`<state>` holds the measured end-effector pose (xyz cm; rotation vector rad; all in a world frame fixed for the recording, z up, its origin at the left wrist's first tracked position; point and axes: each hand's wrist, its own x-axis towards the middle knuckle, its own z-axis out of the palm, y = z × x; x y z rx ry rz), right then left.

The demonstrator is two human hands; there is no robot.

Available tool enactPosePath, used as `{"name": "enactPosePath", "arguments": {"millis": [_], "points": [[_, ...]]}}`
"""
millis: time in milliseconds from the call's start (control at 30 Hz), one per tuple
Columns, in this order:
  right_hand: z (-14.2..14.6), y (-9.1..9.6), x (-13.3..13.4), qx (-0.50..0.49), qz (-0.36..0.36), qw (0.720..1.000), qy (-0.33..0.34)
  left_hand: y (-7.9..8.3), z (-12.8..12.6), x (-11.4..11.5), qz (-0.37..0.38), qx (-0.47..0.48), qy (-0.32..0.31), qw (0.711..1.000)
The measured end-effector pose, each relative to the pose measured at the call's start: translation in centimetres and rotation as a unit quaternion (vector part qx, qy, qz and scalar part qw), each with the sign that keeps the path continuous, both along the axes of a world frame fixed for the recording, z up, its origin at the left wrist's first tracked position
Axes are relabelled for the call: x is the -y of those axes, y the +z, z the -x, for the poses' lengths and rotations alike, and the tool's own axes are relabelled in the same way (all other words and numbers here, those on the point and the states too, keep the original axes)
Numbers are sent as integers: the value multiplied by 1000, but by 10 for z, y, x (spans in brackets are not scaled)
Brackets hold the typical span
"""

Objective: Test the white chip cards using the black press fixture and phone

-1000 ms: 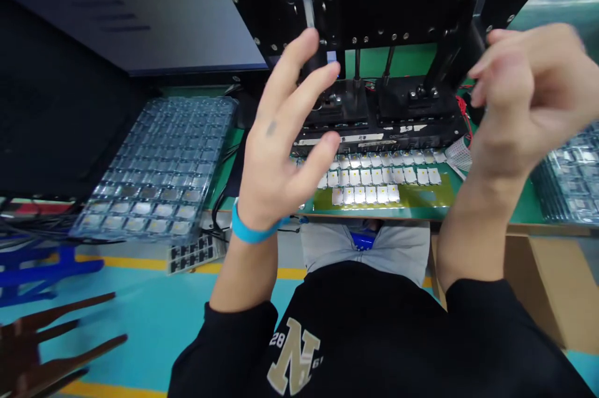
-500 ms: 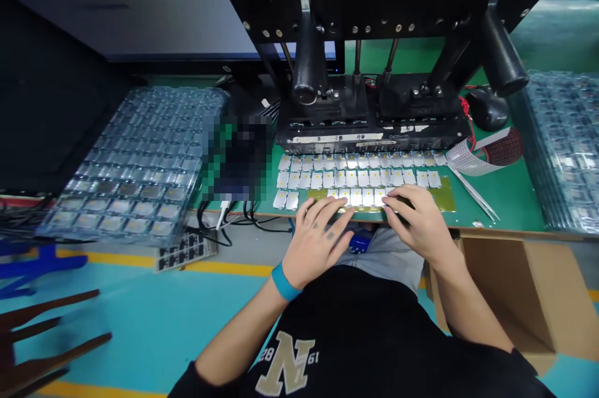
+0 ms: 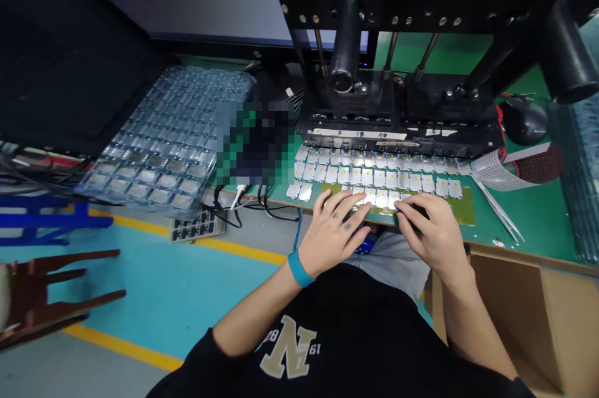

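Observation:
Small silvery rectangular pieces (image 3: 355,174), each with a yellow dot, lie in rows on the green mat. The front row (image 3: 381,199) rests partly on a yellow-green strip (image 3: 461,211). My left hand (image 3: 334,223) lies open over the left part of that row, fingers spread and fingertips on or just above the pieces. At the row's right end is my right hand (image 3: 433,226), with the index fingertip against the last piece and the thumb slightly apart below it. Its other fingers curl in, and the palm side is hidden.
Behind the rows stands a black press-like fixture (image 3: 402,136) with lever handles (image 3: 346,55). White tweezers (image 3: 500,211), a curled perforated strip (image 3: 496,170) and a mouse (image 3: 524,120) lie to the right. Clear trays (image 3: 163,136) are at left; a cardboard box (image 3: 510,286) sits below.
The view has shifted, so the bench appears farther right on its right side. Both hands stay at the front row, with only slight finger movement.

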<state>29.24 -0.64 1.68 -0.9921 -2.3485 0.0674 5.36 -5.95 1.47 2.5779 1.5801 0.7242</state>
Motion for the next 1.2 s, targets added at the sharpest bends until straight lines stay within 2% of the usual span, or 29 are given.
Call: {"name": "enactPosePath", "arguments": {"millis": [433,600,700,767,833,967,1067,1200], "points": [[7,10,-1,-20,-12,999,24,5,-3,3,-19,6,16,1000],[12,15,0,-22,-34,999,17,27,7,3,-64,17,19,998],[14,15,0,-31,-44,998,11,34,31,10,-90,24,74,993],[13,12,1,-34,-39,999,11,28,51,16,-85,8,131,988],[10,7,2,-32,-26,999,8,15,68,23,-62,-10,166,984],[5,0,4,-25,-3,1000,0,-8,85,34,-16,-21,187,982],[4,0,4,-28,-7,1000,6,-11,84,35,-13,-22,181,983],[3,1,3,-30,-2,1000,9,-8,80,35,-22,-15,173,984]]}}
